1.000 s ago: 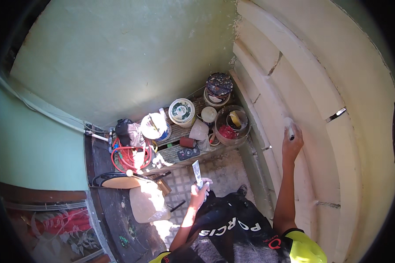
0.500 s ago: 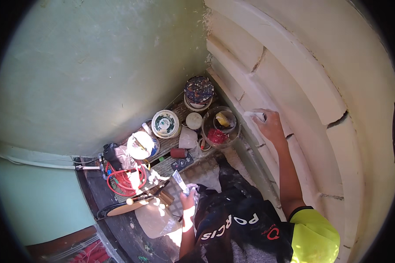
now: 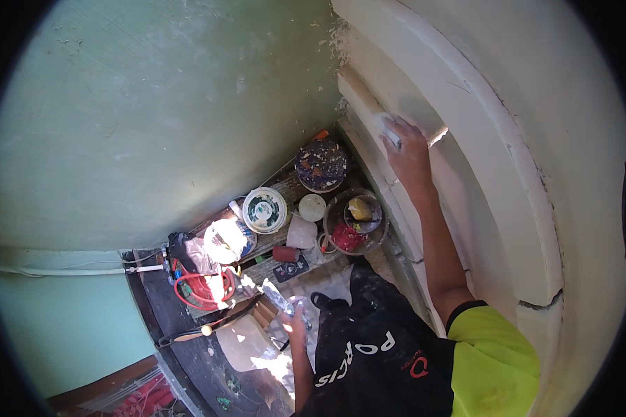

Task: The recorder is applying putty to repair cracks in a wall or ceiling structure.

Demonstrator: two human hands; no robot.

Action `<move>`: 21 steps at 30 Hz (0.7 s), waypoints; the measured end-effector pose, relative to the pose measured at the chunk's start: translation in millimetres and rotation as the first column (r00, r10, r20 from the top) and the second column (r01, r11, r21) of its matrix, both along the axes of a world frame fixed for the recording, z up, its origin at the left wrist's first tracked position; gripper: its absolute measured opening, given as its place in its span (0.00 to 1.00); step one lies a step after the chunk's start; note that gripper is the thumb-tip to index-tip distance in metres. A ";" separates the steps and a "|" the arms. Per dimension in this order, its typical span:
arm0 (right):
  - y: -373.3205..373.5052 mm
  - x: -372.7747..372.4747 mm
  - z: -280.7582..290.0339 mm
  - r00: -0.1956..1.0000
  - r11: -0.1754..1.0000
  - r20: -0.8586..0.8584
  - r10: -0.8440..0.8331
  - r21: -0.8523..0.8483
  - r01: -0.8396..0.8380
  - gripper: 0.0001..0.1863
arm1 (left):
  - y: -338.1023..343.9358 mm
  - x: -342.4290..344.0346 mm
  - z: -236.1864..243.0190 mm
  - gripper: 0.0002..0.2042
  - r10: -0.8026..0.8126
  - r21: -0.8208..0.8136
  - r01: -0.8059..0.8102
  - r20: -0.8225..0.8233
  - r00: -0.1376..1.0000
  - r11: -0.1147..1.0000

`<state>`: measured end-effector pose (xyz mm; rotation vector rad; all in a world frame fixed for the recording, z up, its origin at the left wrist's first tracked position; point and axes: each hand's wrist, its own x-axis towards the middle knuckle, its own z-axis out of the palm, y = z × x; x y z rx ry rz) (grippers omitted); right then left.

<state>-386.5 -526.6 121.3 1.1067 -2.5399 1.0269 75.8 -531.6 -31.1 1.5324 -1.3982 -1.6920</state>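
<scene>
My right hand (image 3: pixel 406 149) is closed on a small pale tool (image 3: pixel 391 128), perhaps a blade, against the cream curved wall mouldings (image 3: pixel 368 97), just left of a bright crack (image 3: pixel 437 135). Its exact shape is partly hidden by my fingers. My left hand (image 3: pixel 295 313) grips a putty knife (image 3: pixel 277 299) smeared with white paste, low in front of my body. Wider cracks (image 3: pixel 539 306) run across the lower mouldings at the right.
On a wooden plank shelf (image 3: pixel 264 271) in the corner stand several paint tubs (image 3: pixel 264 210), a dark lidded bucket (image 3: pixel 320 165) and a basin (image 3: pixel 379 236). A red hose (image 3: pixel 205 302), a beige jerrycan (image 3: pixel 240 347) and pipes (image 3: pixel 76 271) are at left, beside a green wall (image 3: pixel 146 125).
My right hand has moved up and leftward along the mouldings with the tool. My left hand stays low with the putty knife. The view has turned toward the right wall.
</scene>
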 end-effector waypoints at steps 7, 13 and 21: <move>-32.4 36.8 17.7 0.735 0.824 0.584 0.344 0.187 -0.535 0.09 | -1.9 -3.5 -4.3 0.10 0.103 0.066 -0.103 -0.003 0.995 0.993; -60.3 -12.3 -43.3 0.945 0.977 -0.251 -0.210 -0.092 0.193 0.16 | -1.5 -6.3 7.5 0.10 0.091 -0.004 -0.091 -0.031 0.995 0.996; -97.0 -70.6 -18.7 0.985 0.979 -0.005 0.170 -0.110 -0.170 0.16 | -6.6 1.1 16.0 0.09 0.048 -0.193 -0.077 -0.150 0.988 0.978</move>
